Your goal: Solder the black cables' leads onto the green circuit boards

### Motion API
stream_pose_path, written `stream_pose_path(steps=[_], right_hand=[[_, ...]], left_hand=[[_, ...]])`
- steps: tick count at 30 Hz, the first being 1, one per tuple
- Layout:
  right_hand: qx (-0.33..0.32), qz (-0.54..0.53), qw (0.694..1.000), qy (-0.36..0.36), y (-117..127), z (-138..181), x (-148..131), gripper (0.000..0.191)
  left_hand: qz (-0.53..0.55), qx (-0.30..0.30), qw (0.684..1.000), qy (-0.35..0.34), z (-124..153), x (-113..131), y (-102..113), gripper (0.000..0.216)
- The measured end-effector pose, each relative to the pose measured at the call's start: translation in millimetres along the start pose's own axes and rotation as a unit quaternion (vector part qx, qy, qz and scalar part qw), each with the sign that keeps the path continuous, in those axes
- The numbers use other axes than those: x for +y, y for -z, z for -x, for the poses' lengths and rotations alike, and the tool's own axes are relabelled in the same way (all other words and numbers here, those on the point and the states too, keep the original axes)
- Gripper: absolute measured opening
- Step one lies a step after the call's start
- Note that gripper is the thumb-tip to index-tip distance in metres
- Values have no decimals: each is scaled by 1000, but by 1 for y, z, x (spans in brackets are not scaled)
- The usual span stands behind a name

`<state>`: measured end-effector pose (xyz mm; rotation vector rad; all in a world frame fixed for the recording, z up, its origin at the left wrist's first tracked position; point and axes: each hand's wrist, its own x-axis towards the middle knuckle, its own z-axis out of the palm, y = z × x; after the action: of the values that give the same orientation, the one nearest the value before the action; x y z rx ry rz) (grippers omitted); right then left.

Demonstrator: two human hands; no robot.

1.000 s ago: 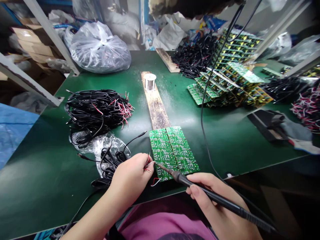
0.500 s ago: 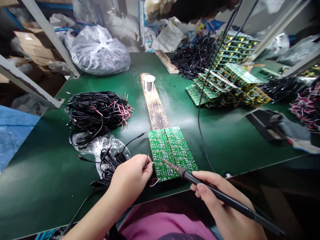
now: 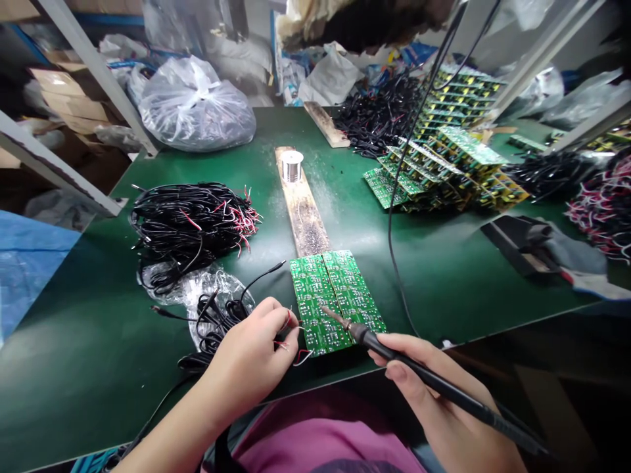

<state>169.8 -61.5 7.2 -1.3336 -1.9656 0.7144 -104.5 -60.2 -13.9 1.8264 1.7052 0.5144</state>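
- While the right hand (image 3: 438, 401) grasps a soldering iron (image 3: 419, 374), the left hand (image 3: 256, 351) has red and white wires (image 3: 282, 345) in its fingers
- Green circuit boards (image 3: 315, 282) lie near the counter's (image 3: 434, 289) front edge, beneath the soldering iron's tip

Circuit boards (image 3: 313, 289) are bright green with silvery speckles, soldering iron (image 3: 377, 343) is mostly black, cable bundle (image 3: 180, 220) is black too with red and white wire ends (image 3: 245, 222), tabletop (image 3: 98, 355) kinda darker green.

The left hand (image 3: 259, 348) partly hid its thin wires (image 3: 280, 344). Whether the soldering iron (image 3: 426, 376) touched the circuit boards (image 3: 341, 294) was unclear. The right edge cropped a wire pile (image 3: 602, 203).
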Motion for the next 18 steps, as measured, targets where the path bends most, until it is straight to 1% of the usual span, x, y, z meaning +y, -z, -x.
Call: stream_pose_path(steps=[2,5,7,9,12,18], right_hand=[[-1,-25,1000,-9,-2,0,-1,23],[-1,-77,997,-26,-5,1,-4,24],[5,-105,993,-55,-7,2,-8,23],[12,-123,989,-84,-7,1,-11,20],[13,-141,983,-114,-7,-2,-13,18],[-11,-174,970,-169,-7,-8,-15,16]], left_hand=[[-18,14,1000,-7,0,0,-2,14],[-90,62,994,-22,-2,2,-10,16],[-143,90,984,-48,-3,4,-17,17],[-179,104,975,-75,-2,5,-21,18],[-208,104,968,-95,0,2,-25,20],[-210,85,970,-92,2,-3,-24,19]])
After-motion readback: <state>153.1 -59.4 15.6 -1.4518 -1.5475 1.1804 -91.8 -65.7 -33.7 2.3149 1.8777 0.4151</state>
